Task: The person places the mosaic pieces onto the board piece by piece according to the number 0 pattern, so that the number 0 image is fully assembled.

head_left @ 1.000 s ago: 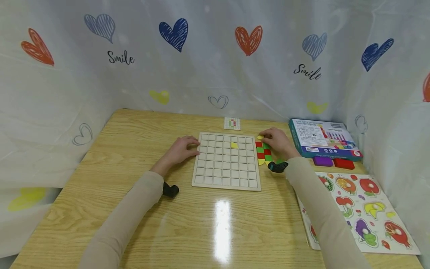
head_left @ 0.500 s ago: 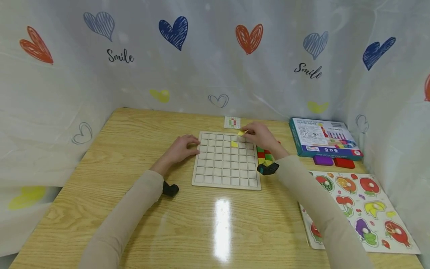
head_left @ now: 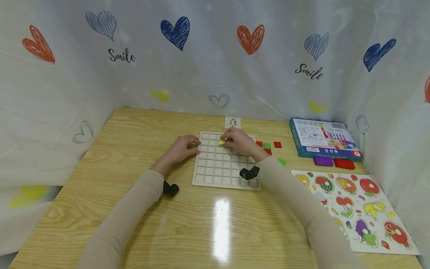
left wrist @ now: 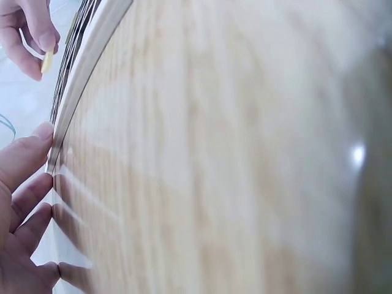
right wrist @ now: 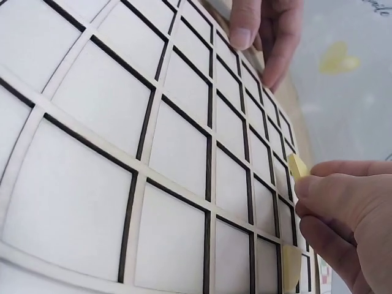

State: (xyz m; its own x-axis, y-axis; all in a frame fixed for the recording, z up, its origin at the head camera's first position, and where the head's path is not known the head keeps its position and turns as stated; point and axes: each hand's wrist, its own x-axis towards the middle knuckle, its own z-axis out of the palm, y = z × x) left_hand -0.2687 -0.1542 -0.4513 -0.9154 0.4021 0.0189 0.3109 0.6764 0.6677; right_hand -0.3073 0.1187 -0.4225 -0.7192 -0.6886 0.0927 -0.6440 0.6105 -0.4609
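1. The yellow piece [right wrist: 297, 166] is pinched between the thumb and fingers of the right hand [head_left: 239, 141]; it is held tilted over the far rows of the grid board [head_left: 217, 179], seemingly just clear of the surface;
2. the board's left edge is touched by the left hand [head_left: 179, 150], whose fingers are held apart, with nothing gripped;
3. the piece is judged light, stiff and hard to break; being thin, it is best taken by opposite edges, with its underside left free.
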